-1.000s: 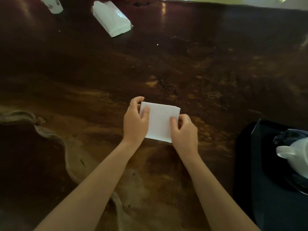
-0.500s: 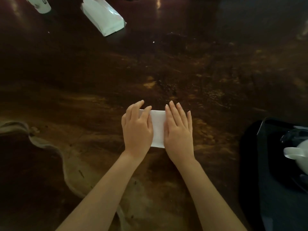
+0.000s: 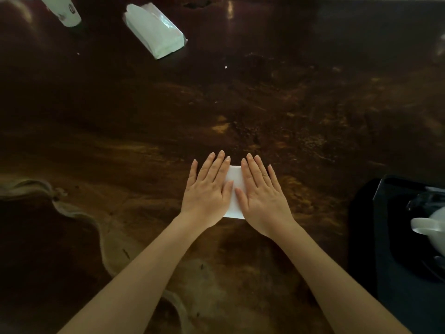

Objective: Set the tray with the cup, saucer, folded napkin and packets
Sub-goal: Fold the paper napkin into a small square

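Both hands are lying flat, fingers spread and gripping nothing: the left hand point(image 3: 208, 192) is pressing the left part of the napkin point(image 3: 235, 191) and the right hand point(image 3: 261, 196) the right part, so only a white strip is showing between them on the table point(image 3: 289, 97). This looks like the creasing step of the fold. The tray point(image 3: 385, 213) is sitting well to the right of the napkin, with a white cup point(image 3: 431, 229) at its visible edge; whether a saucer is under it cannot be told. A white pack point(image 3: 154, 30) is lying far beyond the napkin to the left, and a paper cup point(image 3: 65, 10) is sitting left of that. The likely risk is uneven pressing: if one palm is sliding on the glossy wood while the other is holding, the layers could be skewing and the crease coming out crooked. Thin paper may also be springing open once the palms are lifting, or clinging to a palm, and unfolding on the way to the tray.
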Demonstrator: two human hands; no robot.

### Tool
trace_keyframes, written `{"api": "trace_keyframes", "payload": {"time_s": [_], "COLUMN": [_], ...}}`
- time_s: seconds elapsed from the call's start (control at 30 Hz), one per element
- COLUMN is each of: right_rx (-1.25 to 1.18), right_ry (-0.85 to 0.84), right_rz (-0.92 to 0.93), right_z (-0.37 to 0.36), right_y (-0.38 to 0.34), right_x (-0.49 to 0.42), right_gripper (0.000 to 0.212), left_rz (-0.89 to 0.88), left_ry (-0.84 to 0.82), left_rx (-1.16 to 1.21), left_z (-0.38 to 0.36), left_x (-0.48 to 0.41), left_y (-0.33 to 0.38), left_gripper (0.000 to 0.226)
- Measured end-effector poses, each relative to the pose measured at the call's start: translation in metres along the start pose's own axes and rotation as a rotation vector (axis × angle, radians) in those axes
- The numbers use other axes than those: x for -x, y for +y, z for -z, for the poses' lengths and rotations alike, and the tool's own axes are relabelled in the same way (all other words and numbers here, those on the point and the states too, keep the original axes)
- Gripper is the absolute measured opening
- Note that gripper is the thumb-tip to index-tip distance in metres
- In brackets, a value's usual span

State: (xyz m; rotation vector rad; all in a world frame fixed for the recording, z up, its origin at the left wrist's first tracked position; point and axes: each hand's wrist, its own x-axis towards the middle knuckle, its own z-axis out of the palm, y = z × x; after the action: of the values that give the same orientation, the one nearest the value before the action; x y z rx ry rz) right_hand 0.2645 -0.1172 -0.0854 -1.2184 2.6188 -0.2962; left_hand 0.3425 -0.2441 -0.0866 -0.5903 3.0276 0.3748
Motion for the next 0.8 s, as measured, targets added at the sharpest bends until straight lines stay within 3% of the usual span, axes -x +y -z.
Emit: {"api": "trace_keyframes", "payload": {"time_s": [0.2,0.27,0.37,0.43,0.5,0.57,0.6,0.7,0.8], "right_rx": [0.000,0.019,0.076,0.105,0.106,0.090,0.053,-0.140,-0.262], "right_ry": [0.027,0.063,0.130,0.127,0.069,-0.016,-0.062,-0.162,-0.114], "right_rz": [0.007,0.003,0.000,0.006,0.043,0.092,0.084,-0.052,-0.122], "right_z": [0.001,0.006,0.016,0.025,0.033,0.037,0.039,0.043,0.039], "right_y": [-0.001,-0.004,-0.005,-0.005,-0.006,-0.007,-0.007,-0.006,0.000], "right_x": [-0.001,-0.002,-0.013,-0.026,-0.040,-0.050,-0.053,-0.056,-0.047], "right_gripper": [0.062,0.060,0.047,0.040,0.042,0.045,0.045,0.034,0.014], "left_rz": [-0.045,0.089,0.477,0.728,0.963,1.086,1.122,1.195,1.146], "left_ry": [0.106,0.241,0.430,0.358,0.079,-0.228,-0.282,-0.212,-0.110], "left_rx": [0.035,0.190,0.589,0.856,1.164,1.432,1.518,1.641,1.509], "left_z": [0.006,0.015,0.033,0.041,0.047,0.051,0.052,0.051,0.046], "left_x": [-0.003,0.002,0.027,0.046,0.057,0.060,0.060,0.055,0.048], "left_y": [-0.001,0.003,0.009,0.015,0.025,0.036,0.041,0.050,0.051], "left_gripper": [0.046,0.037,0.026,0.020,0.019,0.022,0.023,0.030,0.035]}}
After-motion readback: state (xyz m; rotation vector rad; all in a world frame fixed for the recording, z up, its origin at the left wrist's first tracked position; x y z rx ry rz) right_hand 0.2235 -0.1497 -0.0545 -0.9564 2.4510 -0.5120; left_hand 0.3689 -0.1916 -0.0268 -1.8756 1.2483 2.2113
